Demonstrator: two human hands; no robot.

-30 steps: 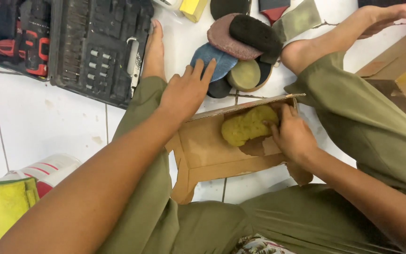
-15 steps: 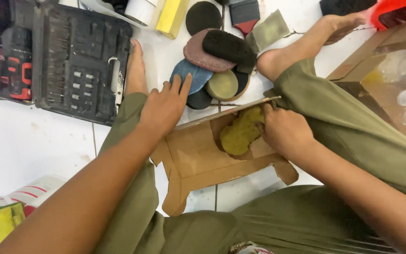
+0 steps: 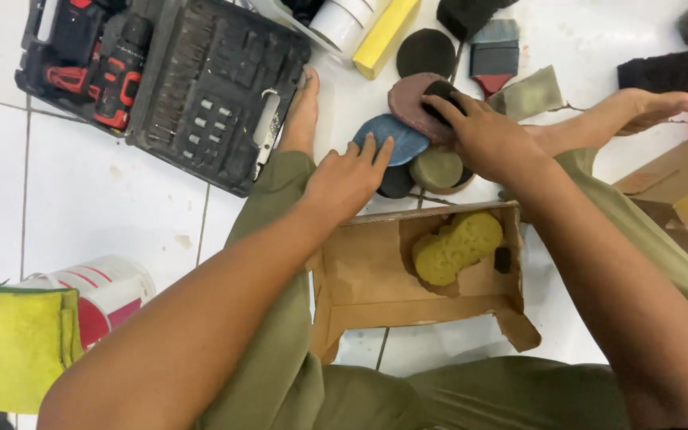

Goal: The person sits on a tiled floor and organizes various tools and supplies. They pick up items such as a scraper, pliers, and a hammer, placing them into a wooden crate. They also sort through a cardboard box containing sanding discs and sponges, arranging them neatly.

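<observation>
An open cardboard box [image 3: 368, 275] rests between my legs on the white tile floor. A yellow sponge [image 3: 455, 247] lies inside it, with a small dark piece [image 3: 502, 259] beside it. My right hand [image 3: 487, 139] has its fingers closed on a black round pad [image 3: 438, 94] atop a pile of round pads beyond the box: a maroon one [image 3: 408, 102], a blue one [image 3: 396, 134] and an olive one [image 3: 435, 169]. My left hand [image 3: 348, 179] lies flat on my left knee, fingers spread, fingertips at the blue pad.
An open black tool case [image 3: 201, 87] with a red drill lies at the upper left. A yellow block [image 3: 384, 36], a black disc [image 3: 426, 52], a brush [image 3: 494, 57] and dark sponges lie at the top. A yellow cloth [image 3: 13, 342] and a red-and-white tub [image 3: 109, 291] sit at the lower left.
My right hand has left the yellow sponge in the box and moved up to the pile of pads, closing on the black one. My left hand stays on my knee.
</observation>
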